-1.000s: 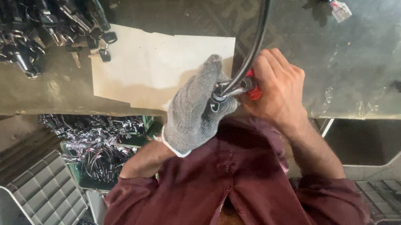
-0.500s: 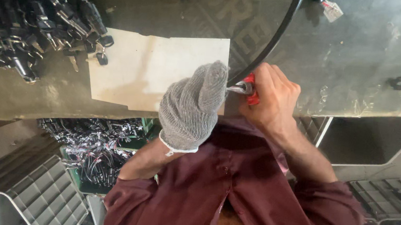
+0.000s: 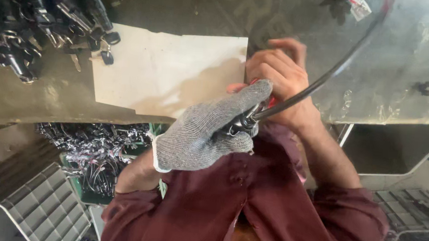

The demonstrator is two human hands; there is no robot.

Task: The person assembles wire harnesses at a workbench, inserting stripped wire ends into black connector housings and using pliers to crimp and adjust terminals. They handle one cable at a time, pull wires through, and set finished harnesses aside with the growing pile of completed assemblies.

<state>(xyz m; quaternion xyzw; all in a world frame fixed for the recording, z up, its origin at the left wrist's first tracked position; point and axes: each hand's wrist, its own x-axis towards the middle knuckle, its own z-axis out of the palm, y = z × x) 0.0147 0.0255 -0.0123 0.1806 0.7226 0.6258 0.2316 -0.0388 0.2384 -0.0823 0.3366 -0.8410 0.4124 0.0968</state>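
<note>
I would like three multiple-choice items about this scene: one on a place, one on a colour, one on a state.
1. Where does the sheet lie? A in a crate; B on the table; C on the floor.
2. The glove's colour? A grey; B red; C blue.
3. The left hand is: A open, empty; B flat on the sheet; C closed on the cable.
Answers: B, the sheet lies flat on the table; A, the knit is grey; C, its fingers wrap the cable's end.

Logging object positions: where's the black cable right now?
In the head view the black cable arcs from the top right down to centre frame, its metal end gripped in the gloved left hand, just in front of the bare right hand.
</note>
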